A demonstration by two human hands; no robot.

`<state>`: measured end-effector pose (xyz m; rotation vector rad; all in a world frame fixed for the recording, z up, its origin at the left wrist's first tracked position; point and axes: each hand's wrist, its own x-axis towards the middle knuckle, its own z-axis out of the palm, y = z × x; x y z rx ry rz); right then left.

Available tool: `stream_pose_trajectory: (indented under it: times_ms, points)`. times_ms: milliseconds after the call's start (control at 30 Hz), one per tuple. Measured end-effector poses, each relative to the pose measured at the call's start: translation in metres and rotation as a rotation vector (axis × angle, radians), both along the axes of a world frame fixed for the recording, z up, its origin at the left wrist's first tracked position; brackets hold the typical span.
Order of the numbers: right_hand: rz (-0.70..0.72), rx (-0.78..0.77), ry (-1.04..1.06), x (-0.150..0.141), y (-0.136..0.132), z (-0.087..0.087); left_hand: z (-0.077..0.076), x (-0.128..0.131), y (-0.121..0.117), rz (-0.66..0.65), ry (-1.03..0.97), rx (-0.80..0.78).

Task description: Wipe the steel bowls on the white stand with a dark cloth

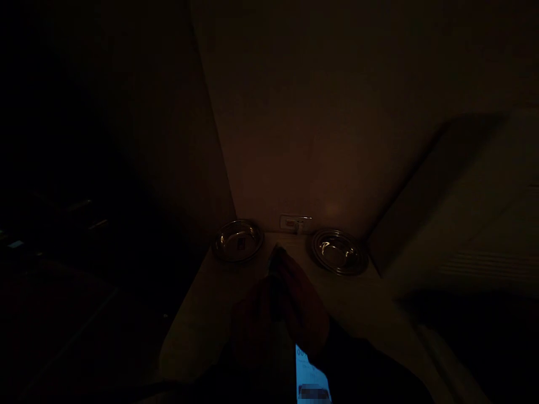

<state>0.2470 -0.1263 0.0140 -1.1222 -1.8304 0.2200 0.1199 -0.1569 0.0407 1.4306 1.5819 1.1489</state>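
Note:
The scene is very dark. My right hand (305,306) is closed around a small dark object (275,261) whose top end shows above the fingers; its kind cannot be made out. My left hand (251,320) is close against it on the left, its fingers curled in toward the same object and mostly lost in shadow. Both hands are above a pale tabletop (197,320). Partly behind my right wrist, a lit phone screen (309,370) glows blue-white near the bottom edge.
A shiny metal dish (238,258) stands at the table's back left, with a small dark thing in it. Another round metal dish (357,266) sits at the back right. Behind them is a wall socket (290,223). A pale slanted panel (463,224) borders the right.

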Motion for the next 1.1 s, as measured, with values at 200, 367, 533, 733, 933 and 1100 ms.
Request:
stream_pose_trajectory:
  times_ms: [200, 367, 533, 733, 933, 1100]
  points:
    - [-0.035, -0.028, 0.062, -0.003, 0.002, -0.001, -0.002, 0.000, 0.005, -0.057, -0.031, -0.008]
    - [-0.018, -0.020, 0.107, -0.002, 0.013, -0.004, -0.002, 0.000, 0.012, -0.031, 0.026, 0.004]
    - [0.000, -0.024, 0.084, -0.001, 0.017, -0.004, -0.003, 0.002, 0.016, -0.024, 0.005, 0.011]
    - [-0.048, -0.093, 0.123, 0.006, 0.018, -0.003, -0.001, 0.004, 0.016, -0.035, 0.028, 0.049]
    - [-0.062, -0.136, 0.186, 0.012, 0.026, 0.006, 0.006, 0.008, 0.017, -0.016, 0.020, 0.024]
    - [0.042, -0.055, 0.084, 0.005, 0.019, 0.012, 0.006, 0.003, 0.018, 0.037, -0.001, 0.044]
